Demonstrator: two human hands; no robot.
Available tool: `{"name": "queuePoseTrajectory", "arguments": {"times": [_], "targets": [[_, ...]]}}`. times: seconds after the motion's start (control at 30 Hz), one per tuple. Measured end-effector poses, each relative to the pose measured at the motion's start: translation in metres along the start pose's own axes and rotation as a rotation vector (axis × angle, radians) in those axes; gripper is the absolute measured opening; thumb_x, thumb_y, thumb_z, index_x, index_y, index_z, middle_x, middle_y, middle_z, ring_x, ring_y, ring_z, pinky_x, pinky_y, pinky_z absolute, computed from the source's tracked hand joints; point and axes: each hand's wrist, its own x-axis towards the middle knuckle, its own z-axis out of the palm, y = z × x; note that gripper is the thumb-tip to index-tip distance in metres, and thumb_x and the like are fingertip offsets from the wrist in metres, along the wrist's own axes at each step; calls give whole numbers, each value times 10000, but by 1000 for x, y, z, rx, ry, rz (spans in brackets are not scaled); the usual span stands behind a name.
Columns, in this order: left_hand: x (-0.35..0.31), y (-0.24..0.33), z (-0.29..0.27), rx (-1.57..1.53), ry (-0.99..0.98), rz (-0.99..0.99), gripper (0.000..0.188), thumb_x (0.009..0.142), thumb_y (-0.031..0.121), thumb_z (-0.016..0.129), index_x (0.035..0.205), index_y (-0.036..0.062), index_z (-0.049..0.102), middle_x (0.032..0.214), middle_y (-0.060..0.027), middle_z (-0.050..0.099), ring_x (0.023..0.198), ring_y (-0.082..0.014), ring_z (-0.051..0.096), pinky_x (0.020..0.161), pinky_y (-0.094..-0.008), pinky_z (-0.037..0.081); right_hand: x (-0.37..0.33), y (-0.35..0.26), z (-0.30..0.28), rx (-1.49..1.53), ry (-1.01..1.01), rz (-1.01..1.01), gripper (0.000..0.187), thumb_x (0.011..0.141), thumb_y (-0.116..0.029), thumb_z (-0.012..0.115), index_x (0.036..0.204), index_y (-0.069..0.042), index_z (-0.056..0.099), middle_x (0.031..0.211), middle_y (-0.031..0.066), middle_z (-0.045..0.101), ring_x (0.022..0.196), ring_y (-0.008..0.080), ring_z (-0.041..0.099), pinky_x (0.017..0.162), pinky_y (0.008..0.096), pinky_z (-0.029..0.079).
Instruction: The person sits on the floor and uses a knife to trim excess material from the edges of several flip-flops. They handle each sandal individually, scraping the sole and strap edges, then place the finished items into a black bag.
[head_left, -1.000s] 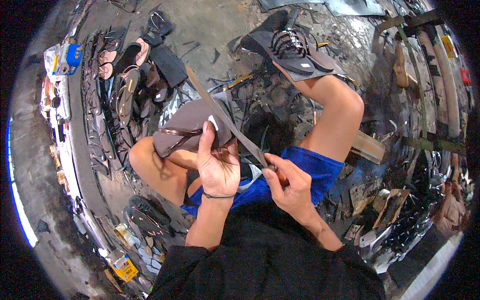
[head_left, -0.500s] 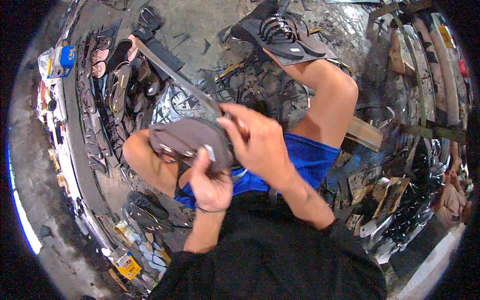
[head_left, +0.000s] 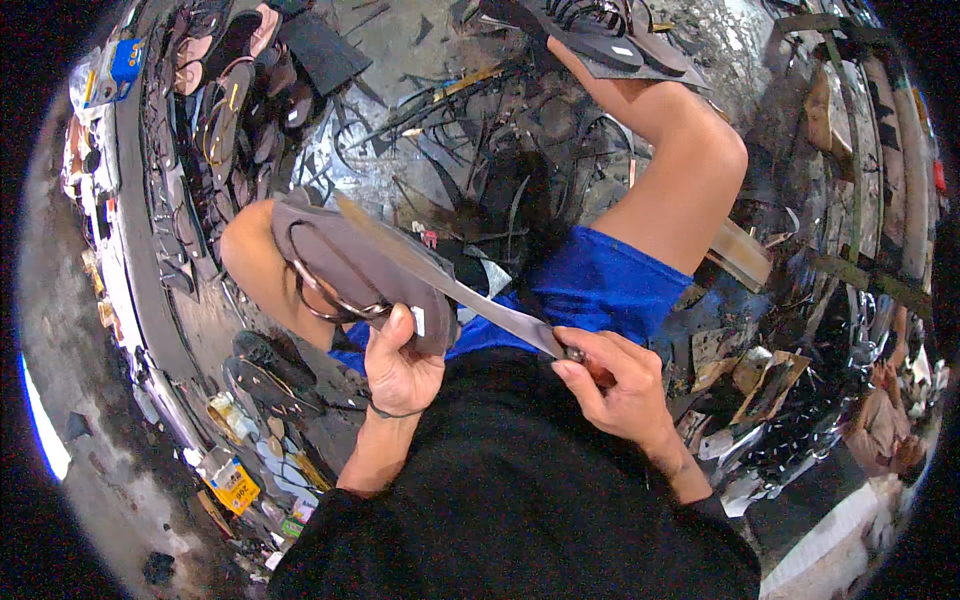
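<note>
A brown-grey sandal (head_left: 345, 245) with shiny dark straps lies tilted across my left thigh, near the knee. My left hand (head_left: 405, 372) is closed on its end, thumb on top beside a small white label. My right hand (head_left: 622, 388) grips the dark handle of a long knife (head_left: 505, 318). Its blade slants up and left along the sandal's right edge, and the far end is blurred. Whether the blade touches the sole I cannot tell.
Rows of sandals (head_left: 232, 110) lie at the left. Another strapped pair (head_left: 600, 45) rests by my right leg. Dark strips and offcuts (head_left: 470, 150) litter the floor ahead. A yellow box (head_left: 230, 482) stands lower left, and a wooden block (head_left: 740, 258) lies at the right.
My right hand has drawn back toward my body and to the right with the knife, its blade now along the sandal's edge. The sandal's top has turned more into view.
</note>
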Motion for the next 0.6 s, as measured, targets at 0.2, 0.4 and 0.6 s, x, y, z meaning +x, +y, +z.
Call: {"name": "queuePoseTrajectory", "arguments": {"times": [0.2, 0.4, 0.6], "targets": [[-27, -1, -26, 361, 192, 23, 448, 897, 206, 689, 1282, 28, 543, 1125, -116, 676, 934, -269, 700, 724, -418, 633, 25, -15, 25, 58, -104, 40, 273, 897, -242, 737, 1112, -77, 702, 779, 111, 681, 601, 236, 661, 549, 349, 531], [-52, 4, -46, 446, 109, -118, 591, 823, 163, 739, 1335, 5, 492, 1160, -125, 654, 1010, -278, 669, 850, -429, 581, 65, -13, 68, 102, -158, -34, 261, 940, -260, 663, 1097, -53, 696, 838, 193, 706, 722, 328, 711, 633, 418, 552], [-43, 53, -45, 919, -229, -537, 872, 709, 33, 861, 1448, 16, 398, 1360, -93, 538, 1275, -242, 516, 1057, -411, 428, 136, -27, 70, 381, -299, 11, 401, 883, -275, 776, 1109, 36, 662, 828, 22, 639, 768, 76, 539, 681, 278, 492]]}}
